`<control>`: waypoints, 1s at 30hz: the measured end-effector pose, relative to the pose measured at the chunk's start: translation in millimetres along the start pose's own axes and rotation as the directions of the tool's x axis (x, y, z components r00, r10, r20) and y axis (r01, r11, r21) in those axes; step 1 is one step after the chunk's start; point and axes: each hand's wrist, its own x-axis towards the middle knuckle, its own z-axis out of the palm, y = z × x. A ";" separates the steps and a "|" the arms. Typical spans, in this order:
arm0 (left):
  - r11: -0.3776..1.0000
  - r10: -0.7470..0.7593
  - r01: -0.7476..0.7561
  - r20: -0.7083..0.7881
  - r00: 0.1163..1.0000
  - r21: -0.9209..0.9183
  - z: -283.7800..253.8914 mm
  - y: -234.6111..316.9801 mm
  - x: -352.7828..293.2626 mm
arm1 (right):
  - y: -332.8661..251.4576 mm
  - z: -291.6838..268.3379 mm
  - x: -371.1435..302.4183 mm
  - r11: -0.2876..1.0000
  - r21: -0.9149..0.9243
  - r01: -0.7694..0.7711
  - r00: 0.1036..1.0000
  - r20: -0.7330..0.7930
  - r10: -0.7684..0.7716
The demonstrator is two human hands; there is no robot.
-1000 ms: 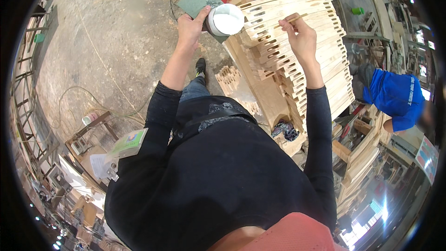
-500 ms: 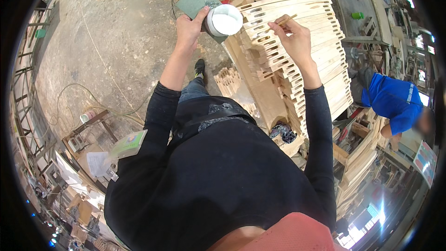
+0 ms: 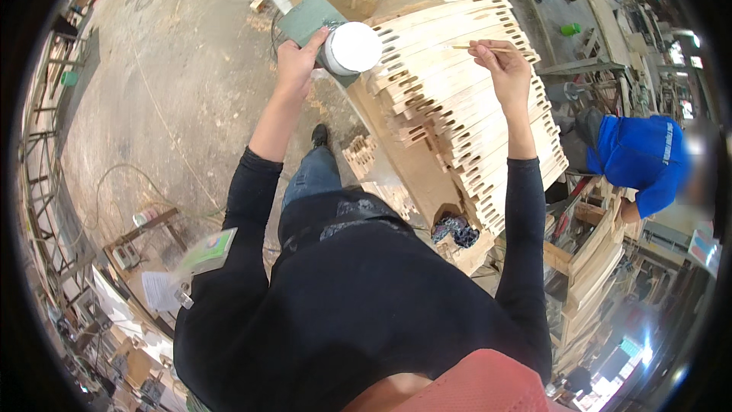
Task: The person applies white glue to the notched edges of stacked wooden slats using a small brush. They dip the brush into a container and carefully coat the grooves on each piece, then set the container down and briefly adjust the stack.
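Left hand (image 3: 297, 65) closed on green sheet (image 3: 311, 17) and white tub (image 3: 356, 47) together, fingers partly hidden; tub apparently held beside the stack for easy reach. Slotted wooden pieces (image 3: 473, 99) laid side by side, presumably for access. Thin stick (image 3: 492, 49) pinched above them by right hand (image 3: 506, 76), apparently for fine control.

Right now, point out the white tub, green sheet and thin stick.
White tub (image 3: 357, 48): head view, middle of its round white top.
Green sheet (image 3: 309, 17): head view, its exposed upper part.
Thin stick (image 3: 461, 47): head view, its exposed left end.
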 end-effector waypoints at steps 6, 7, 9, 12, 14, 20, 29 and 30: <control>0.998 -0.064 0.058 0.194 0.979 0.035 65.2 25.4 30.5 | -12.0 -41.5 -2.5 0.951 0.279 -0.133 0.942 -0.262 0.209; 0.997 -0.074 0.065 0.234 0.969 0.047 81.1 30.5 39.6 | -17.3 -44.8 -0.5 0.951 0.283 -0.124 0.938 -0.278 0.205; 0.993 -0.108 0.089 0.302 0.947 0.076 110.4 35.6 57.4 | -26.6 -47.1 7.8 0.949 0.293 -0.119 0.932 -0.297 0.209; 0.978 -0.082 0.002 0.373 0.924 0.211 153.1 32.4 86.4 | -29.6 -42.8 23.7 0.959 0.273 -0.074 0.932 -0.323 0.164; 0.977 -0.049 -0.054 0.462 0.886 0.206 180.3 25.7 102.4 | -26.1 -39.2 38.2 0.967 0.247 -0.064 0.930 -0.338 0.148; 0.953 -0.109 -0.065 0.538 0.836 0.295 226.9 5.9 148.7 | 4.2 -27.8 81.6 0.995 0.057 -0.079 0.925 -0.369 0.095; 0.927 -0.216 -0.010 0.559 0.800 0.374 258.6 -28.6 207.4 | 50.6 -25.9 121.5 0.850 0.442 -0.286 0.805 -0.370 0.464; 0.922 -0.230 -0.004 0.559 0.797 0.386 260.2 -32.9 213.2 | 54.7 -26.3 124.4 0.823 0.494 -0.280 0.778 -0.385 0.496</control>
